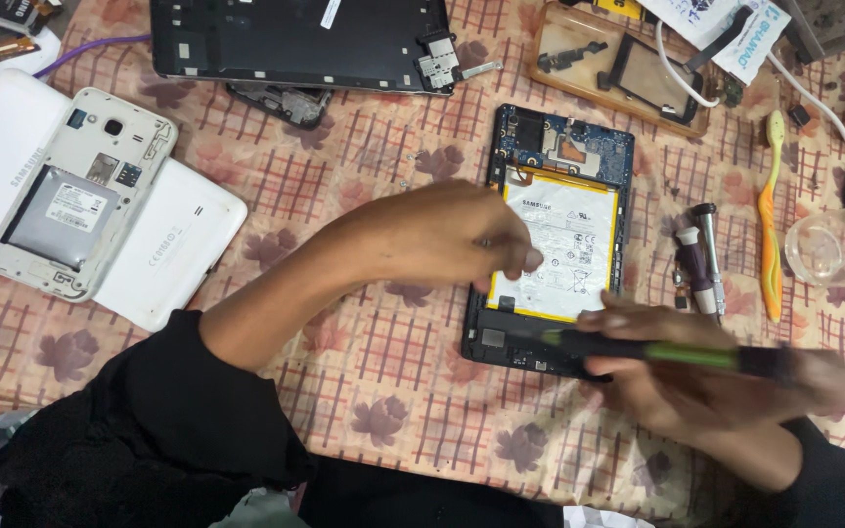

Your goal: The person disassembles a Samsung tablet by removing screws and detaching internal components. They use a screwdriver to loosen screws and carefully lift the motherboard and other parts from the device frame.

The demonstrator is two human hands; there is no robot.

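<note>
The opened tablet lies on the patterned cloth, its battery showing; the left hand hovers over the tablet's left edge, fingers curled, grip unclear; the right hand, below the tablet, is closed around a green-and-black screwdriver pointing at its bottom edge; an orange toothbrush lies right of the tablet.

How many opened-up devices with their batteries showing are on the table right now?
2: the black tablet under both hands at centre, and the white phone at left, lying on white back covers. Others may sit outside the frame.
</note>
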